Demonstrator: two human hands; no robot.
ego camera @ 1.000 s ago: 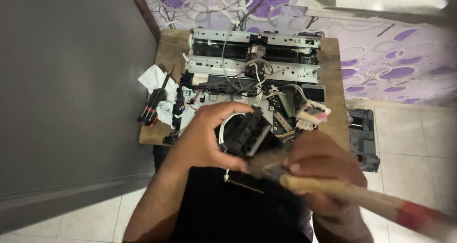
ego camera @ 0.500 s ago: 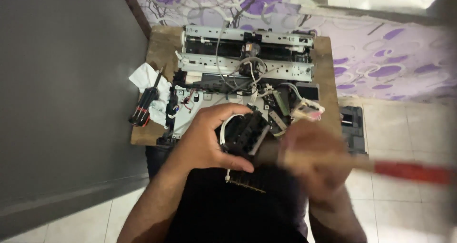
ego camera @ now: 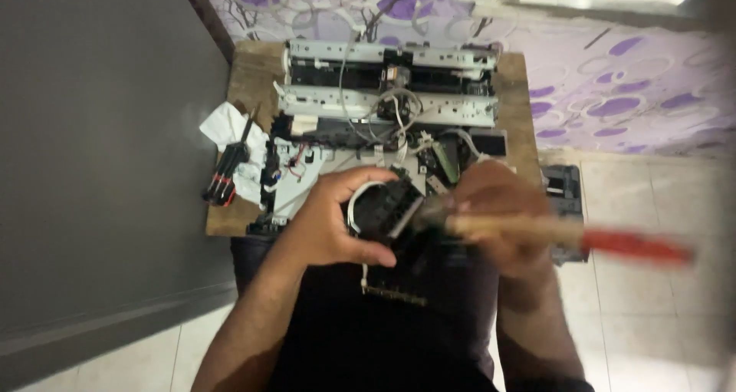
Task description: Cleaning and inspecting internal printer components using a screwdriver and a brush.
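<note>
From the head camera, the left hand [ego camera: 326, 227] is wrapped around a small black part [ego camera: 386, 208], thumb underneath and fingers curled over its top, so the grip is clamped on it. A white cable [ego camera: 357, 208] loops off the part's left edge, just beside the fingers. The part sits above the person's lap, near the front edge of a small wooden table [ego camera: 245, 74].

Just right of that grip, the right hand [ego camera: 498, 215] is closed around the pale wooden handle of a brush [ego camera: 552, 229]. The brush is blurred; its bristle end meets the black part, and its red tail end sticks out well to the right of the hand.

Beyond both hands, a stripped printer [ego camera: 387, 104] with metal rails and loose wires lies across the table. Well left of the left hand, screwdrivers [ego camera: 226, 179] with black and red handles rest on a crumpled white cloth [ego camera: 226, 127]. Right of the brush hand, a black piece [ego camera: 566, 189] sits on the tiled floor.
</note>
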